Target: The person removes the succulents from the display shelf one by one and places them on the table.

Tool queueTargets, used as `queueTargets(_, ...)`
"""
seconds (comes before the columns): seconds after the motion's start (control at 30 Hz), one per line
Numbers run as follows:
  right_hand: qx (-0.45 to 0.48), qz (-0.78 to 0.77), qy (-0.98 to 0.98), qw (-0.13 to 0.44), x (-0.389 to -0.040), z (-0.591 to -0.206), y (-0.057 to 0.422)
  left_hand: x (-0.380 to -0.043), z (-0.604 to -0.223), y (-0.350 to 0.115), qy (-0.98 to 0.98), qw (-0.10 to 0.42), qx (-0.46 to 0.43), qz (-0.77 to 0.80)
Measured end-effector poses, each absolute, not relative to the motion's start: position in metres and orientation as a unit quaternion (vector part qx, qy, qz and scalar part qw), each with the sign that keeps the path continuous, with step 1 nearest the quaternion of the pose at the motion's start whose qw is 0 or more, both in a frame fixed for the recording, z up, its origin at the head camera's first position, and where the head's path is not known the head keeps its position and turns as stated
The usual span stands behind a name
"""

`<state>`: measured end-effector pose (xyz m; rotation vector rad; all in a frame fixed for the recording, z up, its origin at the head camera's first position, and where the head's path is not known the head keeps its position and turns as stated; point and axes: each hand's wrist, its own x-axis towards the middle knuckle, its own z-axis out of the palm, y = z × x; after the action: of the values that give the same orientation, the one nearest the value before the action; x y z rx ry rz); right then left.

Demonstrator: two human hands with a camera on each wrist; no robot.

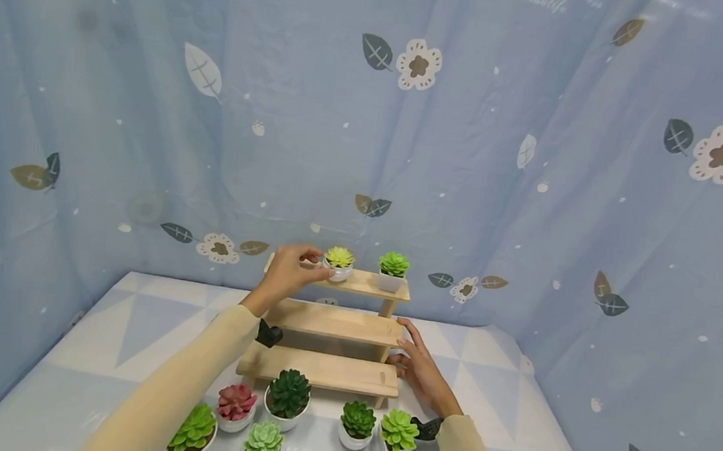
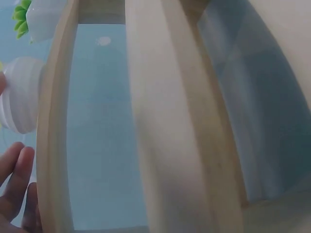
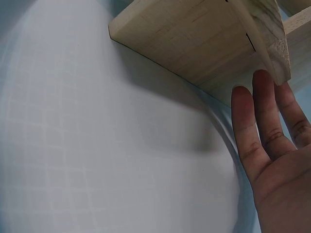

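Note:
A yellow-green succulent [image 1: 339, 256] in a white pot stands on the top step of a wooden tiered stand [image 1: 331, 323]. My left hand [image 1: 294, 268] is at its left side, thumb against the pot [image 2: 22, 94]. In the left wrist view, its other fingers [image 2: 22, 165] are spread apart from the pot. Beside the stand's right end is my right hand [image 1: 420, 370]. Its fingers [image 3: 243, 109] extend to the end of a wooden step [image 3: 194, 43], fingertips right at the edge.
Also on the top step is a green succulent [image 1: 393, 265] in a white pot. In front of the stand are several more potted succulents, among them a red one [image 1: 236, 402] and a dark green one [image 1: 289, 393]. A blue patterned curtain [image 1: 321, 104] hangs behind.

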<state>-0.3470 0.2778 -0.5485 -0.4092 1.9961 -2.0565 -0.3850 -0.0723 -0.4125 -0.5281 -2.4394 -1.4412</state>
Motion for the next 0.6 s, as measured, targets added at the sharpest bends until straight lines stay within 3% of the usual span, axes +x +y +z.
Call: queueTargets(0.6, -0.139, -0.707, 0.684, 0.117, -0.349, -0.552, 0.277, -0.395, -0.408, -0.057, -0.857, 0.083, -0.183, -0.475)
